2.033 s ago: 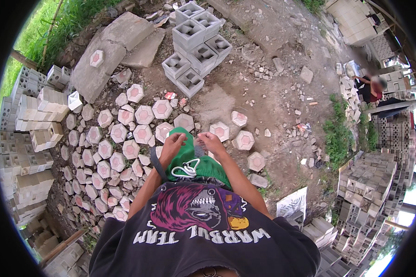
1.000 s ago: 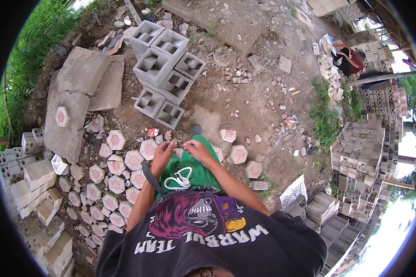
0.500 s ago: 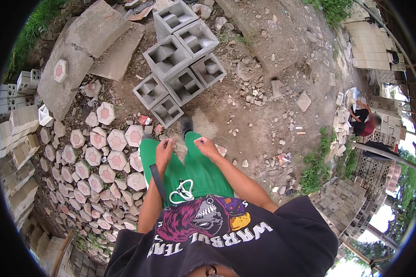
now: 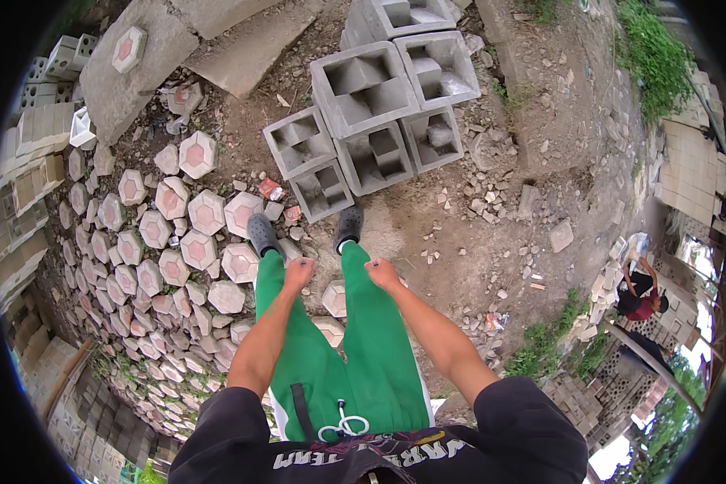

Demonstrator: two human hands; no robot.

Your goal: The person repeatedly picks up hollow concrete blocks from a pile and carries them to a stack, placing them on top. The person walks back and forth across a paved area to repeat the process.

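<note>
My left hand (image 4: pixel 300 273) is closed in front of my left green trouser leg (image 4: pixel 286 339), knuckles outward. Level with it, my right hand (image 4: pixel 382 274) is also closed, at the outer edge of my right trouser leg. Whatever the curled fingers may hold is hidden. Just ahead of my dark clogs (image 4: pixel 264 235) stands a cluster of grey hollow concrete blocks (image 4: pixel 365 85), their stepped cavities facing up. One larger block sits higher than those around it. Neither hand touches the blocks.
Hexagonal pavers (image 4: pixel 206 211) with pink centres cover the ground at left. Broken concrete slabs (image 4: pixel 242 50) lie at far left, rubble (image 4: pixel 492 198) to the right. Stacked blocks (image 4: pixel 32 194) line the left rim. Another person (image 4: pixel 642 300) is low down at far right.
My view has swung, so the blocks appear farther right and more of my legs and both clogs show. Both hands stay closed near my legs. The other person's arm has gone up toward their head.
</note>
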